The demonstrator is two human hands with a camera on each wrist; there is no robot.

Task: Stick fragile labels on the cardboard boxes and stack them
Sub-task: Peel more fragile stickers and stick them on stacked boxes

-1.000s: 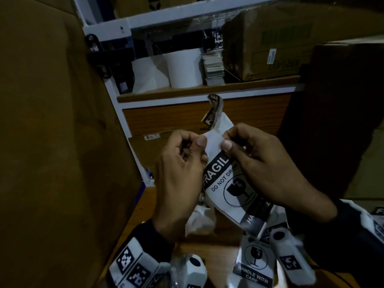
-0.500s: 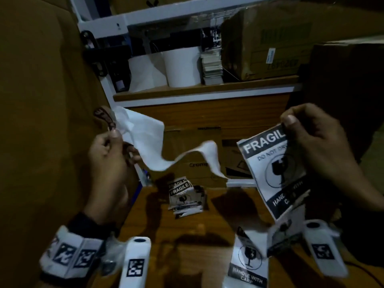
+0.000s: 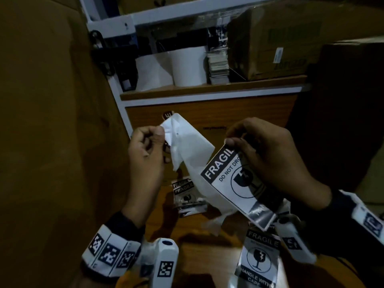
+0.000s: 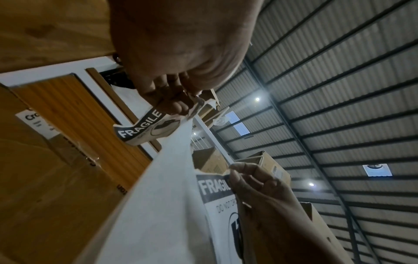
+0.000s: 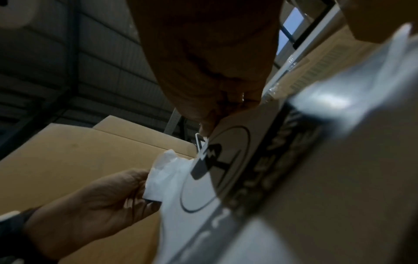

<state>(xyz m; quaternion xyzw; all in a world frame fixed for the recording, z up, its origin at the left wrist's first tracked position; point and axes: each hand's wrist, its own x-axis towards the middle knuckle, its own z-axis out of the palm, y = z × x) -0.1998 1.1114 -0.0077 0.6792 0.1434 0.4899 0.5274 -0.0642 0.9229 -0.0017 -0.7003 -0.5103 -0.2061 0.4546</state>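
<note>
Dim warehouse shelving is looming behind the wooden bench (image 3: 207, 242), with white rolls (image 3: 188, 66) and a worn carton (image 3: 268, 38) sitting on the shelf above. Over the bench the person is peeling a fragile label (image 3: 234, 183) off its white backing paper (image 3: 187, 146). The right hand (image 3: 270, 161) is pinching the label's top edge between thumb and forefinger, its printed face hanging down and away from that pinch. The left hand (image 3: 145, 154) is gripping the crumpled end of the backing, fingers curled tight, and in its wrist view another small label piece seems to be caught in the same hold, though the dimness is making that hard to confirm. The backing is trailing from the left grip down towards the lower end of the label, where the two look to be joined.

To do this well, I would judge the hands should be drawing apart steadily at a low angle, with the sticky side kept off the fingers and off itself. Holding only the very edge is sparing the adhesive. Spare labels (image 3: 185, 192) are lying on the bench below the grips, and a tall cardboard box (image 3: 47, 142) is standing just outside the left hand, the likely place for sticking.
</note>
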